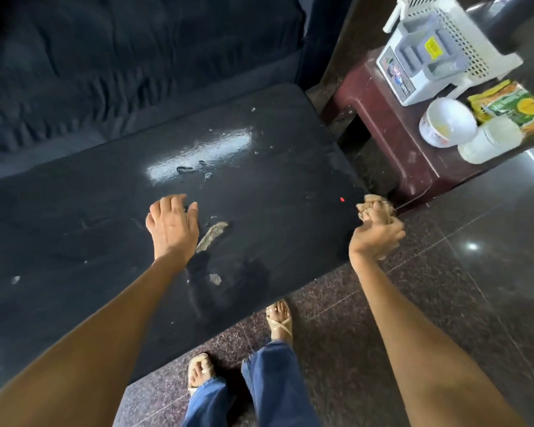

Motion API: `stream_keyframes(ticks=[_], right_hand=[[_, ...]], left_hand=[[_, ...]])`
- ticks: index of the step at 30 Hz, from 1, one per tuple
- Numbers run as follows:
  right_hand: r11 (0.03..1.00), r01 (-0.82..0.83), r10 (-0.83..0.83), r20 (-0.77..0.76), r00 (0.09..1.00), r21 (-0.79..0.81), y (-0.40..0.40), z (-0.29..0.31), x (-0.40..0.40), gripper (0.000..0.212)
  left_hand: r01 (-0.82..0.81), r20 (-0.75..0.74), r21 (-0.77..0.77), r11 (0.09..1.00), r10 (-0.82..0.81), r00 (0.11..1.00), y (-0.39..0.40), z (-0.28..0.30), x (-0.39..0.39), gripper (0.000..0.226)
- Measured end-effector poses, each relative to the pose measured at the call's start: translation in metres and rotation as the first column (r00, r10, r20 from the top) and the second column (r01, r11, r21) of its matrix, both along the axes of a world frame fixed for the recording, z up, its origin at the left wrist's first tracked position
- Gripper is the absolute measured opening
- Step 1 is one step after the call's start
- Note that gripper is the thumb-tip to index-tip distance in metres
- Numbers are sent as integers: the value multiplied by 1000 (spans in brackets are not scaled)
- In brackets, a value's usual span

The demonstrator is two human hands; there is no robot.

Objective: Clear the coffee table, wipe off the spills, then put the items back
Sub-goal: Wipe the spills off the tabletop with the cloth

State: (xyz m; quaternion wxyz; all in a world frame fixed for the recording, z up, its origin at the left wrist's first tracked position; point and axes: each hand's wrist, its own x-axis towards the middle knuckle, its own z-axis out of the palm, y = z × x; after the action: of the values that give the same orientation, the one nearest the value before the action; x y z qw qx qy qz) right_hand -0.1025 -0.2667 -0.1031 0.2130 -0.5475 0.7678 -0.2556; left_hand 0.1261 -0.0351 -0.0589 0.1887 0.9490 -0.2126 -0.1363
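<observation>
Cloth (375, 208) bunched in right grip (376, 234) beside table (74, 241); left grip (171, 224) spread flat.

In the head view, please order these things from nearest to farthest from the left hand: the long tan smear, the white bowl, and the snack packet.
From the left hand, resting on the black coffee table:
1. Long tan smear, on the table just right of the hand.
2. White bowl, on the maroon stool to the far right.
3. Snack packet, beyond the bowl, at the right edge.
</observation>
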Motion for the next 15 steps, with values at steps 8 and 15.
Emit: stream_keyframes(ticks=[8, 15], right_hand=[[59, -998, 860, -506, 66, -31, 17, -14, 52, 54], [975, -171, 192, -160, 968, 139, -76, 2, 95, 47]], left_hand=[[-76, -9, 4, 997, 76, 997, -58, -1, 5, 37], [-124, -7, 11, 992, 124, 992, -105, -2, 18, 38]])
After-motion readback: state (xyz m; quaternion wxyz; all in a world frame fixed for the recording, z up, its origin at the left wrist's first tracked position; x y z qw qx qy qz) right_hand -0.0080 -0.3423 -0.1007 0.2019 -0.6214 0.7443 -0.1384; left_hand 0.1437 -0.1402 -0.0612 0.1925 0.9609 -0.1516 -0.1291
